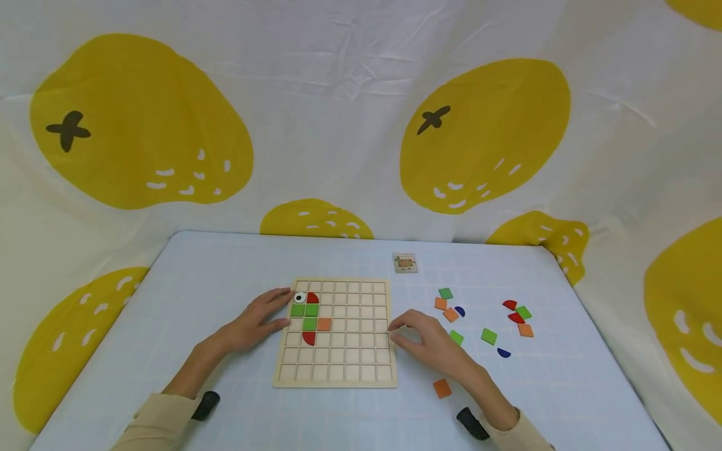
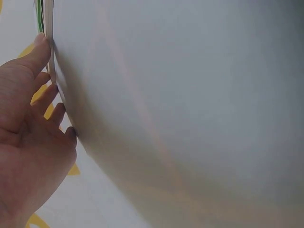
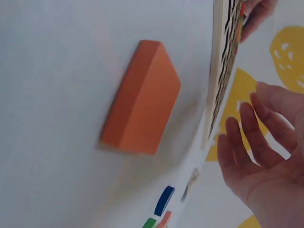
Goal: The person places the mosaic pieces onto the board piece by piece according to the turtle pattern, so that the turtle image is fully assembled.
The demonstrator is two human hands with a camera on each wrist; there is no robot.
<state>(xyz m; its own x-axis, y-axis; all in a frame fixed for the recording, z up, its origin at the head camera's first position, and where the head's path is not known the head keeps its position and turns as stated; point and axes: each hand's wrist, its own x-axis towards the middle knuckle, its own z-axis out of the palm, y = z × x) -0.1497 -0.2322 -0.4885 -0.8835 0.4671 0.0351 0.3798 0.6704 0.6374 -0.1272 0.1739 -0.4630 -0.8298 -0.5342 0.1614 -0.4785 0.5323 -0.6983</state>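
A wooden grid board (image 1: 361,374) lies on the table. Its upper left cells hold a white eye tile (image 1: 299,298), red quarter-round pieces (image 1: 308,338), several green squares (image 1: 311,310) and one orange square (image 1: 324,324). My left hand (image 1: 254,324) rests at the board's left edge, thumb and fingertips against the rim with the fingers extended. By the right rim is my right hand (image 1: 429,343), its fingers loosely bent. In the right wrist view that hand (image 3: 266,156) holds nothing, and a loose orange square (image 3: 149,104) lies on the table near it.
Loose green squares (image 1: 489,336), orange squares (image 1: 450,314), red pieces (image 1: 516,318) and dark blue half-rounds (image 1: 504,353) lie scattered right of the board. A small picture card (image 1: 405,263) lies behind it. A fruit-patterned cloth (image 1: 327,125) hangs beyond the table.
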